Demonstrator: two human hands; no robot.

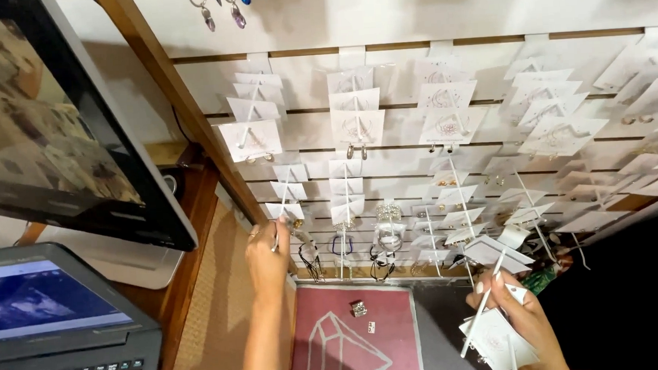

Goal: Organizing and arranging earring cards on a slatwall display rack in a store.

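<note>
Laptop (52, 335) cut off by left and bottom edges; only part of keyboard shows, screen pic too blurred to read. Monitor (56, 124) runs off top-left corner, its picture a blur. Left hand (267, 257): grip on a thin peg, fingertips hidden behind the knuckles, forearm cut by bottom edge. Right hand (518, 319) partly covered by the white cards (496, 338) it holds, wrist off-frame. Card prints on the slat wall (394, 140) too small to tell. Hanging pendants (222, 4) clipped by top edge. Maroon mat (352, 334) cut at bottom; two small bits (359, 309) on it unclear.
</note>
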